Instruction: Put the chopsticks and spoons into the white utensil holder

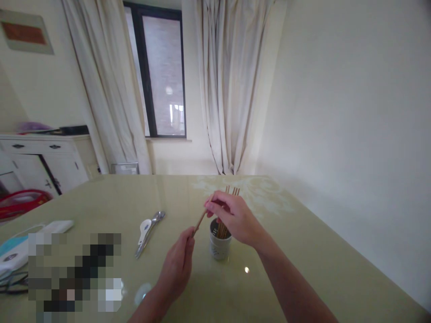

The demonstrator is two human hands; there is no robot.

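Both hands hold wooden chopsticks point(201, 220) slanting between them; whether it is one stick or a pair I cannot tell. My left hand point(178, 260) is closed round the lower end. At the upper end, my right hand point(230, 213) pinches with thumb and fingers. Just under the right hand stands a pale, patterned chopstick holder point(220, 249) with holes in its side. Several more chopsticks point(236, 191) stand upright in it, partly hidden behind the right hand.
Left of the hands, a white spoon point(145, 229) lies beside a metal spoon point(156, 218) on the glossy table point(111, 197). A white power strip point(50, 231), cables and a blurred-out patch occupy the table's left side. A wall point(353, 134) borders the right edge.
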